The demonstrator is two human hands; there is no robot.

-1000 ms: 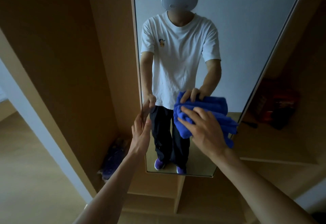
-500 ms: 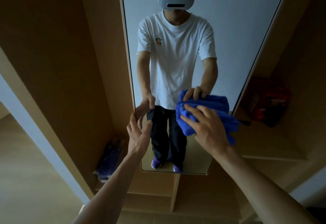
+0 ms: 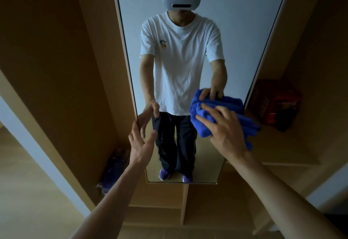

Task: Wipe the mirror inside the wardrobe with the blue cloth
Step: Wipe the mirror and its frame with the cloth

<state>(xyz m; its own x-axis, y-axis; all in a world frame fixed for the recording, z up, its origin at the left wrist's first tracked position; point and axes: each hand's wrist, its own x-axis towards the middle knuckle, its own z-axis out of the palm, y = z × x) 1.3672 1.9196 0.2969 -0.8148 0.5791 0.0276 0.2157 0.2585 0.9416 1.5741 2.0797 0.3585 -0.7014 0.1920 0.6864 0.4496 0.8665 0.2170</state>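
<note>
Head view showed two bare arms reaching in from the near edge toward a tall mirror (image 3: 235, 37) inside a brown wooden wardrobe (image 3: 56, 69). The left hand (image 3: 140, 143) was open, with its fingers spread and holding nothing, and its fingertips were right at the mirror's left edge. The right hand (image 3: 226, 127) lay flat with spread fingers on the blue cloth (image 3: 205, 124), pressing the bunched cloth against the glass near the mirror's right side, low down. Farther off, the mirror showed a person in a white shirt and dark pants. To the far right, a red box (image 3: 275, 103) sat on a shelf. A purple bundle (image 3: 114, 171) lay low on the left.
</note>
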